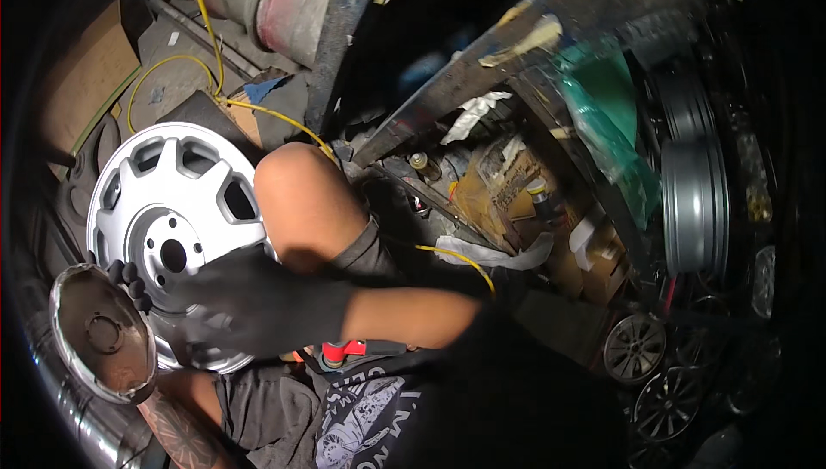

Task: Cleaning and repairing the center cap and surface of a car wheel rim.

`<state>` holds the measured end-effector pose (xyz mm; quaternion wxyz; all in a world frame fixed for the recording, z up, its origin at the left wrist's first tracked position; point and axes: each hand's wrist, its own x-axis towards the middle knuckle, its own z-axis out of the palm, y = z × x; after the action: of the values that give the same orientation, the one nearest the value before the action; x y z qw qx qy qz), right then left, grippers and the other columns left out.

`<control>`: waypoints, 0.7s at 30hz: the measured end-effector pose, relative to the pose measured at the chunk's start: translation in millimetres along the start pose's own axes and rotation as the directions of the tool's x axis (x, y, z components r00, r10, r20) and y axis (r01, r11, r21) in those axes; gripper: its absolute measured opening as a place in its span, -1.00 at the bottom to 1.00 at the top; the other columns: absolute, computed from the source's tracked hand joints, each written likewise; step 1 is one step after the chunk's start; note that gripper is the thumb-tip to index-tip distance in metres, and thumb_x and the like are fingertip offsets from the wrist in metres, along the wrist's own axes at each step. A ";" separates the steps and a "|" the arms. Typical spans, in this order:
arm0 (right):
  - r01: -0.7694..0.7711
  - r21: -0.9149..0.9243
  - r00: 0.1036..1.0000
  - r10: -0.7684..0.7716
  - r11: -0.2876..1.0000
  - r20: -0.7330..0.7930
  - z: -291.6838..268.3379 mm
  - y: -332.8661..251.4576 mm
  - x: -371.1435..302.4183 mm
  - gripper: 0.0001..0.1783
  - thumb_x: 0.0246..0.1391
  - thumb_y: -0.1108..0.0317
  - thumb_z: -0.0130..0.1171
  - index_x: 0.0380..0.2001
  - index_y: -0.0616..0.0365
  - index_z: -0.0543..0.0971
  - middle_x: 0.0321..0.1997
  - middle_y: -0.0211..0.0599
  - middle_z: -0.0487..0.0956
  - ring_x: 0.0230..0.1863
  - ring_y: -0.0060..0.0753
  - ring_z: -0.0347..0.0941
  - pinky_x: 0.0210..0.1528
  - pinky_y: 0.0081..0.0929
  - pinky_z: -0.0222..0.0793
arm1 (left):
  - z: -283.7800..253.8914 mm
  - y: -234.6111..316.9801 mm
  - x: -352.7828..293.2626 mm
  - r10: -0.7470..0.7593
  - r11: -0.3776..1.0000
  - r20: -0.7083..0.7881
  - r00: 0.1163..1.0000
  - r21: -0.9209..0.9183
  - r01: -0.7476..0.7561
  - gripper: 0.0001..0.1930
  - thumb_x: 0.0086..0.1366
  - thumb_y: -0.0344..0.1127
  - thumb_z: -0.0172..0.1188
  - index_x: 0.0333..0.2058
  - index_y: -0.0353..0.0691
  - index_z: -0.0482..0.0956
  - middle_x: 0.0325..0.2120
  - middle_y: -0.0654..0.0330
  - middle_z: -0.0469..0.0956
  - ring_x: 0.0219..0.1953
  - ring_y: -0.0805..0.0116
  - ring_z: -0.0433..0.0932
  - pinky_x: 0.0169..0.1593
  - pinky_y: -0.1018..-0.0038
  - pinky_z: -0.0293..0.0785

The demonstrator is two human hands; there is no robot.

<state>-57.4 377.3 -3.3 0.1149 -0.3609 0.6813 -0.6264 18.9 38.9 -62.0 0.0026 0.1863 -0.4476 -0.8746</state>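
Observation:
A silver multi-spoke wheel (185, 152) with a dark centre hole and several bolt holes leans by my bent knee. At the left, my left hand (131, 285), in a black glove, is closed on the edge of a round, dished metal disc (96, 331). That disc is brownish grey, with a small ring at its middle and a bright, uneven rim; it hides most of the hand except the fingertips. My right hand (258, 304), also gloved in black, reaches across the lower part of the wheel. Motion smears its fingers, so their hold is unclear.
A red tool or container (342, 352) lies by my lap. A yellow hose (284, 116) runs past my knee. Dark metal beams (482, 56) slant overhead at the right. Cardboard scraps (516, 202) and green plastic (607, 125) lie beyond. Several wheels (635, 347) stand at the far right.

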 end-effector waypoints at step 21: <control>-0.832 -0.554 0.555 0.092 0.042 -0.827 -277.6 113.6 -335.9 -0.65 0.11 0.36 0.12 -0.01 0.14 0.51 0.00 0.13 0.50 0.08 0.21 0.46 0.12 0.01 0.42 | 32.4 -51.1 -20.9 -0.088 0.879 -0.148 0.985 -0.477 0.007 -0.54 0.48 -0.07 -0.02 0.22 -0.21 0.32 -0.17 0.17 0.36 -0.25 0.37 0.34 -0.17 0.30 0.36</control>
<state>-26.3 799.6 -156.6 -0.1296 0.1330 0.9798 -0.0744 36.0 98.4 -78.2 0.0636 0.2628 -0.2130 -0.9389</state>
